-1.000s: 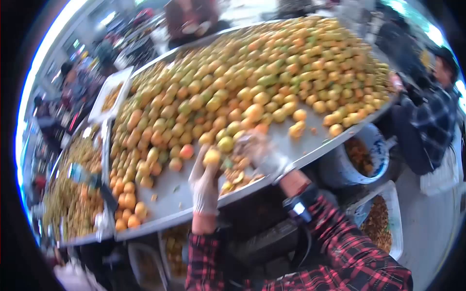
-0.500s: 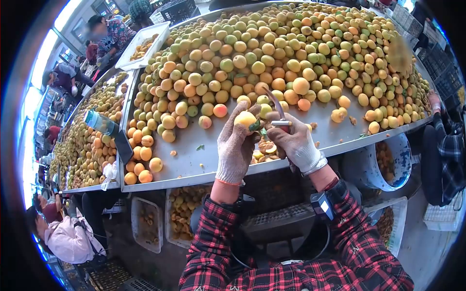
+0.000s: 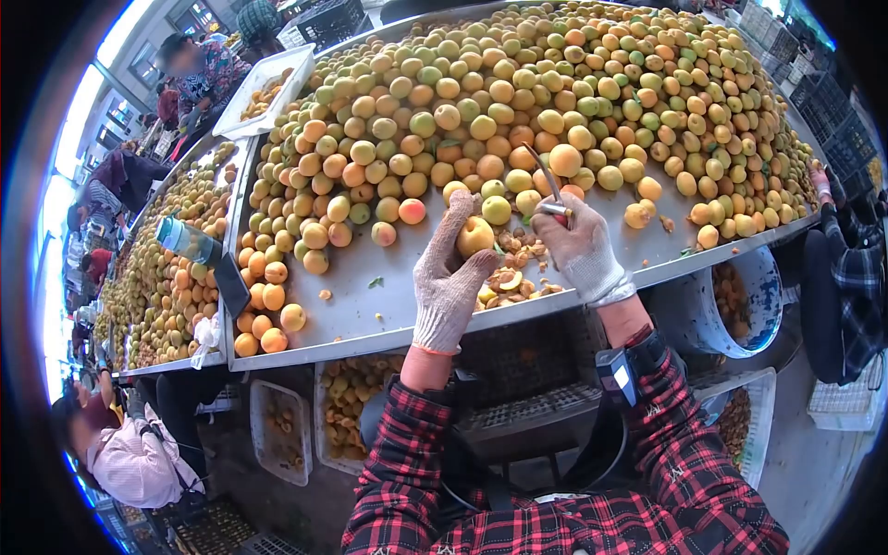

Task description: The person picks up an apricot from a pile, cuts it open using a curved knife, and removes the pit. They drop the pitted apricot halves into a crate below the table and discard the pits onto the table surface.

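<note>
In a knit work glove, my left hand (image 3: 446,277) grips a yellow-orange apricot (image 3: 475,237) between thumb and fingers, above the table's front edge. My right hand (image 3: 581,248), also gloved, is closed around the handle of a knife (image 3: 546,174) with a narrow curved blade pointing up and away from me. The two hands are apart, and the blade does not touch the fruit. Between and below them lies a small heap of cut apricot halves and pieces (image 3: 509,285). Behind, a big pile of whole apricots (image 3: 444,102) covers the metal table (image 3: 361,305).
A blue bottle (image 3: 185,236) and a dark phone-like slab (image 3: 231,285) stand at the left divider. A white tray (image 3: 264,92) sits at back left. Below are fruit crates (image 3: 338,416) and a blue-white bucket (image 3: 754,305). Co-workers are at left, and a person's plaid sleeve (image 3: 856,277) at right.
My right hand has moved right and up with the knife, away from the apricot. The left hand still holds the apricot, now slightly lower, with its fingers spread more around it.
</note>
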Demonstrator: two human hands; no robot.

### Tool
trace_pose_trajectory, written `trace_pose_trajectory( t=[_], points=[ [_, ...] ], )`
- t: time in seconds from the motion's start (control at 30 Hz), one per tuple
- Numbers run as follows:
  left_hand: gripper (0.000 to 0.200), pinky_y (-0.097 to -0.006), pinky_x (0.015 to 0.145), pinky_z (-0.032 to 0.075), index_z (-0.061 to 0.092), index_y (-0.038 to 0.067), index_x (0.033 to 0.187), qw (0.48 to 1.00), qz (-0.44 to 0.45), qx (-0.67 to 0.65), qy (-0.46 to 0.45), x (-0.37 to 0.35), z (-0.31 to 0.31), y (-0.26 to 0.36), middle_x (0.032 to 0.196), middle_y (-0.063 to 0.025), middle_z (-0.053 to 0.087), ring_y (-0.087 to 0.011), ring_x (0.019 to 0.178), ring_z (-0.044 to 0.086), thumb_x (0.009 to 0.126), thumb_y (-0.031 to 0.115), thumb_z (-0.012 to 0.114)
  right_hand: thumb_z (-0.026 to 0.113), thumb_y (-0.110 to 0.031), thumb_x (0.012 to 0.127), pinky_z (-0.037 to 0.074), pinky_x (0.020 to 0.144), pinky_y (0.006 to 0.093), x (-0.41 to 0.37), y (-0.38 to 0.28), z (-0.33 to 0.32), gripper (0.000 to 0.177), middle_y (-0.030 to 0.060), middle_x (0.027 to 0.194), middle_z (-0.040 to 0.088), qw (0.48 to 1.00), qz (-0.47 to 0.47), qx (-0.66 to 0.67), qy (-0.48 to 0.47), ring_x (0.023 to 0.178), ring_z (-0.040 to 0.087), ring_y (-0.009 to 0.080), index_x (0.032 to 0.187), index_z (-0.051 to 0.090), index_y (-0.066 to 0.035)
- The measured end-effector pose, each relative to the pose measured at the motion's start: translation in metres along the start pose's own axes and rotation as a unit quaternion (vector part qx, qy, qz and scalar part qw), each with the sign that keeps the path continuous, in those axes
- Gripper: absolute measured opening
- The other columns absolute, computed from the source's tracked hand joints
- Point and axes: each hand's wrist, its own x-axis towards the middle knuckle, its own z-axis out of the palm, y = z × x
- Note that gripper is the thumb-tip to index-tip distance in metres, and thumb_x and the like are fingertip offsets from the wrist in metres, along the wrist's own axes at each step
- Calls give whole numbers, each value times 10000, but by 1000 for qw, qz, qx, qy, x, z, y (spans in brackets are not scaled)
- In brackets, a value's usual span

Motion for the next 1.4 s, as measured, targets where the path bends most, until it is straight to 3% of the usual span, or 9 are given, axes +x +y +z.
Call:
trace_pose_trajectory(
  t=[0.1,0.17,0.37,0.47,0.77,1.2,1.3,1.37,1.4],
  points=[
    [656,-330,1064,442,426,-37,1430,1000,3,-22,0,1,0,3,1438,-146,478,-229,1316,475,830,-40,691,632,-184,962,481,611,248,-1,-3,-11,160,-16,730,584,995,-21,-96,-3,655,552,88,1003,606,-32],
    [650,-329,1055,452,427,-36,1429,1000,11,-26,-2,3,-4,2,1434,-145,483,-228,1315,476,835,-36,690,580,-209,997,462,593,239,-11,-18,-10,175,-32,730,548,988,22,105,-111,639,528,83,1015,597,-36],
    [731,-323,984,507,383,-66,1442,973,-57,-214,-70,2,-13,14,1403,-150,511,-240,1285,514,873,232,731,504,-261,1023,372,537,206,-24,-36,-5,249,-33,724,516,952,69,162,-250,617,460,48,1005,596,-30],
    [1006,-217,705,488,383,-59,1444,987,-46,-134,-72,1,-11,17,1308,-173,576,-118,886,586,780,609,736,504,-268,1022,364,515,216,-27,-33,-2,256,-38,694,505,945,77,173,-268,587,450,48,991,594,-30],
    [846,-365,1035,471,352,-147,1412,959,-76,-216,-165,-2,-19,29,1363,-223,520,-297,1239,552,853,361,731,478,-259,1023,346,458,211,-31,-35,-2,255,-27,650,502,933,100,197,-285,510,444,58,954,589,-39],
    [691,-223,812,500,517,-53,1364,963,-142,-63,-222,-11,-36,29,1208,-91,630,-139,1062,598,882,412,688,513,-244,1004,377,512,224,-44,-40,-1,225,-28,694,532,897,177,150,-377,586,480,57,958,619,-51],
    [545,-264,867,498,512,-52,1369,998,-18,-43,-45,-10,-15,7,1202,-91,631,-148,1050,604,970,308,602,558,-199,987,439,567,260,-46,-29,17,175,5,719,578,941,114,171,-269,642,533,90,986,609,-32],
    [505,-280,880,504,513,-52,1357,990,-48,-129,9,-14,-10,-10,1230,-123,623,-179,1081,612,997,299,564,616,-170,962,494,646,305,-46,-17,29,167,66,772,642,986,-78,74,-131,708,605,154,1033,597,-20],
    [505,-280,880,504,513,-52,1357,990,-48,-130,10,-16,-4,-8,1230,-123,623,-179,1081,612,997,299,564,648,-158,941,519,703,351,-43,-16,29,187,147,842,672,985,-110,27,-127,767,664,267,1056,592,-22]
  ],
)
